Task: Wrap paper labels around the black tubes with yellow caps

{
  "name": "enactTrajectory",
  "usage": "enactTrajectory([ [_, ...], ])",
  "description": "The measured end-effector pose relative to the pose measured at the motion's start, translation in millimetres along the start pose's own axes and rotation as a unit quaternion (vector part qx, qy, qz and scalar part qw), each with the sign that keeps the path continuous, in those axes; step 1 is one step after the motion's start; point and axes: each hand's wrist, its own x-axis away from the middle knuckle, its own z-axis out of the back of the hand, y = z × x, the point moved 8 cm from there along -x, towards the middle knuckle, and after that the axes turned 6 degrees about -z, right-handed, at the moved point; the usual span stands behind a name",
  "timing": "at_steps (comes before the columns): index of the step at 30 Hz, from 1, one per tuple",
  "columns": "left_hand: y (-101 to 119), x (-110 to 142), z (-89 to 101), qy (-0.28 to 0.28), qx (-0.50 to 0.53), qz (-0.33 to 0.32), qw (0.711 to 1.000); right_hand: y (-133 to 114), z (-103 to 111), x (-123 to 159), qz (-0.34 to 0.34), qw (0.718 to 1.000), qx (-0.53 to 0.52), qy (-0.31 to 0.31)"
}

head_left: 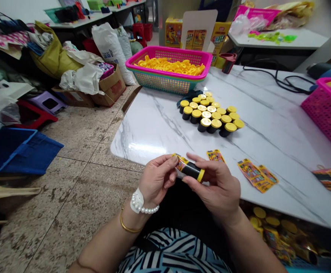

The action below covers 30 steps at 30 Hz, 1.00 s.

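A black tube [192, 170] is being held above the lap, beside the near edge of the worktop [154, 123]. Its yellow-capped end is being pinched by the right grip [220, 182]; a printed piece [181, 163] at the other end is being pinched by the left grip [161, 172]. Lightness, stiffness and some slipperiness are being suggested by the smooth, plastic-looking body, best held around the middle; the printed piece is being judged thin and easily creased. The tube's far end is being hidden by fingertips and the printed piece, whose attachment cannot be told. A printed card [215, 154] is being partly covered by the right hand.

Left fingers [170, 163] partly hide the wrapper [181, 163]; its print seems unreadably small
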Motion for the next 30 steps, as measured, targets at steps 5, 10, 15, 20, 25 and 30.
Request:
enactTrajectory([
  [5,9.0,9.8,11.2,0.032,-0.05,-0.046,0.997,8.8,13.3,5.4,-0.019,0.995,-0.078,0.06],
  [10,6.9,8.8,-3.1,-0.083,-0.112,-0.01,0.99,4.3,17.9,4.4,-0.002,0.996,-0.061,0.064],
  [15,0.3,4.8,-4.2,-0.127,-0.119,0.011,0.985,-0.4,9.5,8.1,-0.018,0.999,0.0,-0.039],
  [20,-6.1,7.5,-16.9,-0.156,-0.089,-0.007,0.984,-3.2,14.8,20.4,-0.005,0.999,0.016,-0.027],
  [25,-9.1,9.2,-25.8,-0.168,-0.07,0.011,0.983,-18.7,22.4,15.8,0.069,0.993,0.093,0.004],
  [30,-4.3,6.9,-18.4,-0.166,-0.13,0.031,0.977,-15.1,27.8,13.5,0.067,0.994,0.087,-0.029],
])
